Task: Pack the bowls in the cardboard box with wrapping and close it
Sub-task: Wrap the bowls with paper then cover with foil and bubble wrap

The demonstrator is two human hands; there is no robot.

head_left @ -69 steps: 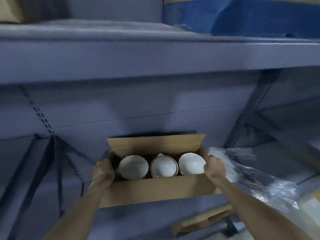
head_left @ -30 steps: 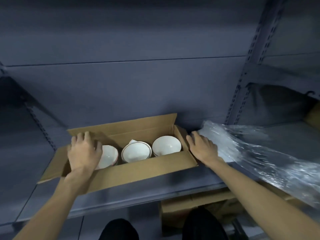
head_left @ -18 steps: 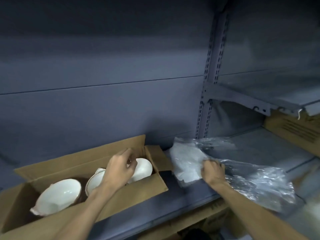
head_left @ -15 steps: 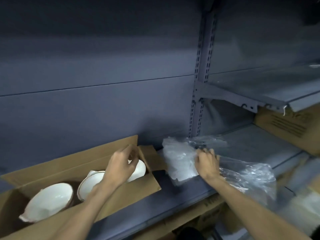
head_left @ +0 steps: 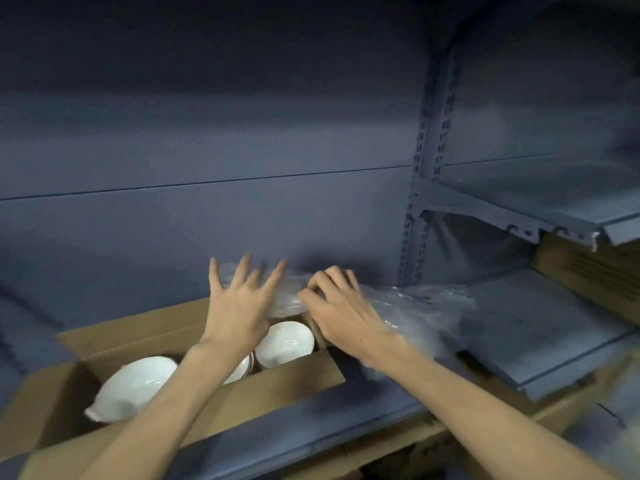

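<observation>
Your open brown cardboard box (head_left: 284,379) sits on the grey metal shelf (head_left: 540,344), holding white ceramic bowls (head_left: 285,342). Above it your left hand (head_left: 239,313) spreads flat, fingers straight, against the clear plastic wrapping (head_left: 415,306). Your right hand (head_left: 341,315) pinches that wrapping over the box's right end.

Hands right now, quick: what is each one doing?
Left hand: open, fingers spread, at the clear plastic wrapping above the cardboard box.
Right hand: fingers curled, pinching the clear plastic wrapping.
</observation>
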